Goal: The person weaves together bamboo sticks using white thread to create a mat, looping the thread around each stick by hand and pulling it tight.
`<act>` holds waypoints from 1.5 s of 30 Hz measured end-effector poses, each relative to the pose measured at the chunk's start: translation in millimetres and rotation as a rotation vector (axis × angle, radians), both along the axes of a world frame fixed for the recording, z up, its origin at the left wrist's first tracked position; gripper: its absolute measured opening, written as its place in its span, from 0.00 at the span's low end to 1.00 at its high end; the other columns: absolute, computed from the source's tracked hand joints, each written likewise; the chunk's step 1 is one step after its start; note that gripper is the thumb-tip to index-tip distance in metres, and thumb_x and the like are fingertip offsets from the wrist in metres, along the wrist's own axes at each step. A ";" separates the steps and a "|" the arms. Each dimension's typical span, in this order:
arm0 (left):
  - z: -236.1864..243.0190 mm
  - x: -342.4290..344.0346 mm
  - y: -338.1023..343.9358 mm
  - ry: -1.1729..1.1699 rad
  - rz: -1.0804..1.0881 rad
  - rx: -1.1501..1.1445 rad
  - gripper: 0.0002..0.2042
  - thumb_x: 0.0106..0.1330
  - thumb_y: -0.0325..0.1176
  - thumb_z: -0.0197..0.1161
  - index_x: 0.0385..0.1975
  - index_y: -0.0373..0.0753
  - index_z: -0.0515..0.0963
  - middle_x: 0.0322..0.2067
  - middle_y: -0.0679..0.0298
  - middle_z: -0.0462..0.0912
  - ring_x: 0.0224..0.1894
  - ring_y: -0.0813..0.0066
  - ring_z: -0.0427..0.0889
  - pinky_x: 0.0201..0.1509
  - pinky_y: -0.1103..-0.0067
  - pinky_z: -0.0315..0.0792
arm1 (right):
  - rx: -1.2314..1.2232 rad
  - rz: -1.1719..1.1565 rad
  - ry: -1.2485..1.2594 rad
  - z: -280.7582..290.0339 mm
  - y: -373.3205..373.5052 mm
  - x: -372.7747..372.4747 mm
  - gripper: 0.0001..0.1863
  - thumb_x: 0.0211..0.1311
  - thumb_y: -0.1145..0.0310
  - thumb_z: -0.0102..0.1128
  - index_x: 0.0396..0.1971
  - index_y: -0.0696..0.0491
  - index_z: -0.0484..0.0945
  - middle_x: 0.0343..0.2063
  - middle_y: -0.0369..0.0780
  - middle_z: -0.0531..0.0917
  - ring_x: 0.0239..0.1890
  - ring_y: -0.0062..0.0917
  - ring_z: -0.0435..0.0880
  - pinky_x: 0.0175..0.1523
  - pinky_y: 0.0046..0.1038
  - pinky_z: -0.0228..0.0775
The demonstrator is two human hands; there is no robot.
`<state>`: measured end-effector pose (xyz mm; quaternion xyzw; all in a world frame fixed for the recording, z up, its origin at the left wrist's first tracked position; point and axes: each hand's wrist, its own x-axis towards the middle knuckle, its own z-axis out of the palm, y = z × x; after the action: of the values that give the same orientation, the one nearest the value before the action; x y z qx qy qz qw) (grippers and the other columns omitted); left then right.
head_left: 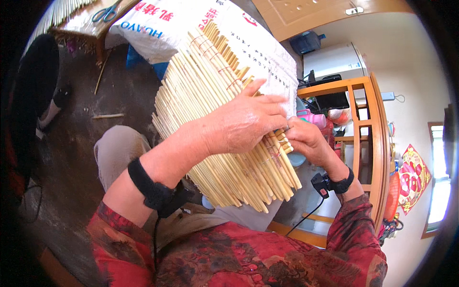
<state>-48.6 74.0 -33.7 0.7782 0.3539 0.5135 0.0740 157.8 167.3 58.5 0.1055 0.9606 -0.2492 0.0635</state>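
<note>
A mat of pale, straw-coloured plant stalks lies tilted across my lap. Thin reddish ties bind the stalks in rows, and short stalk ends stand up along its right edge. My left hand rests over the mat's right part, its index finger raised and its other fingers bent round the edge. Close against those fingertips, my right hand is closed in a pinch at the same edge. Whatever it pinches is too small to make out.
A printed white woven sack spreads beyond the mat. Scissors lie on a low table at upper left. Loose stalks are on the dark floor. To the right stand a wooden rack and a pink jug.
</note>
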 end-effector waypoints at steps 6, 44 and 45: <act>15.8 -8.6 -19.4 0.014 -0.117 -0.091 0.09 0.50 0.22 0.53 0.31 0.39 0.74 0.29 0.62 0.75 0.36 0.64 0.75 0.63 0.63 0.56 | 0.034 -0.223 0.216 26.1 -19.4 -8.0 0.09 0.54 0.79 0.57 0.36 0.56 0.78 0.40 0.41 0.78 0.42 0.28 0.79 0.44 0.24 0.71; 46.3 -7.6 -75.8 0.185 -0.171 -0.385 0.10 0.41 0.27 0.63 0.25 0.51 0.80 0.27 0.75 0.75 0.35 0.74 0.74 0.64 0.61 0.48 | -0.318 0.278 0.048 -8.9 -58.9 -22.2 0.06 0.50 0.70 0.51 0.27 0.55 0.71 0.19 0.46 0.78 0.25 0.43 0.80 0.28 0.40 0.71; 47.8 -8.2 -74.8 0.199 -0.185 -0.383 0.11 0.41 0.28 0.64 0.26 0.51 0.80 0.27 0.75 0.75 0.35 0.74 0.74 0.63 0.61 0.49 | -0.330 0.273 0.056 -8.4 -58.0 -20.6 0.06 0.50 0.70 0.52 0.27 0.55 0.71 0.19 0.46 0.78 0.25 0.42 0.80 0.27 0.40 0.71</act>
<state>-56.8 -0.8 14.0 0.8259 0.3776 0.3485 0.2319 137.3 109.2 50.1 -0.0446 0.9135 -0.3950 0.0862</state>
